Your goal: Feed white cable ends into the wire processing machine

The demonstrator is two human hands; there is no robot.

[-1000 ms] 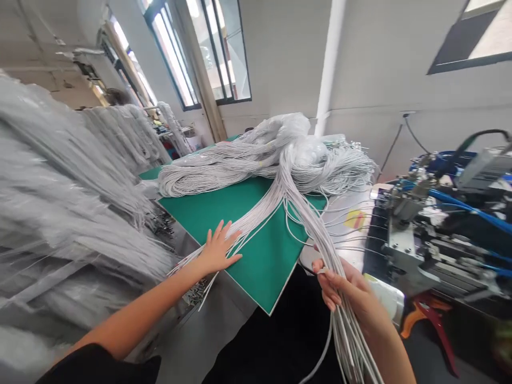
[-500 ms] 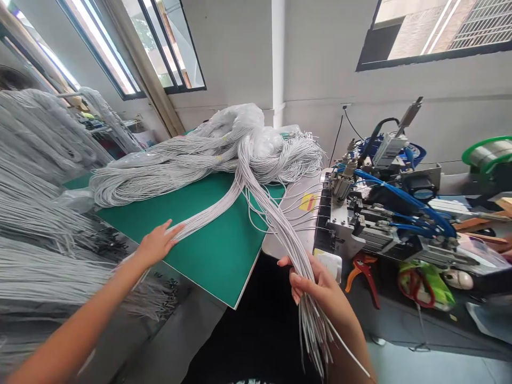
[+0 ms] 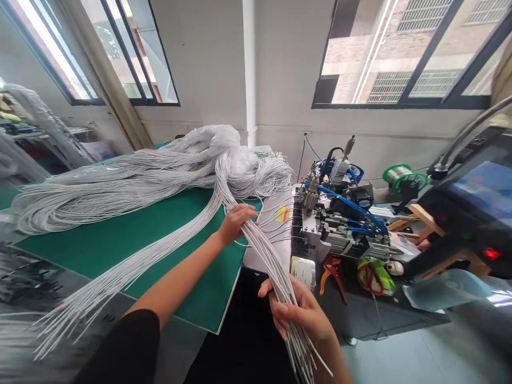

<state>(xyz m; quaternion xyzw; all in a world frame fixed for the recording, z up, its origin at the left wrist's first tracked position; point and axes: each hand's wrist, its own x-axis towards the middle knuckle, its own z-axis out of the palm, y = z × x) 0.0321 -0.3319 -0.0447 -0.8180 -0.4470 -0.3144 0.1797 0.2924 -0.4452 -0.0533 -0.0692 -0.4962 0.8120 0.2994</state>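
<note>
My right hand [image 3: 302,312] is wrapped round a bundle of thin white cables [image 3: 270,256], whose loose ends hang below it. Farther up the same bundle, my left hand [image 3: 239,221] is closed over the strands. A second bundle of white cables [image 3: 160,249] lies across the green table [image 3: 200,290], its ends fanned past the near-left edge. Both run from a large heap of white cables [image 3: 100,184], partly under clear plastic [image 3: 240,160]. Several single cables loop from the bundle's side to the machine.
Right of the table stands a machine [image 3: 340,213] with blue hoses and metal cylinders. Near it lie an orange-handled cutter [image 3: 334,277], red-handled scissors [image 3: 370,280] and a green wire spool [image 3: 404,178]. A dark monitor [image 3: 480,197] stands at far right.
My left hand has left the second bundle and moved right onto the bundle held by my right hand. The view has turned to the right.
</note>
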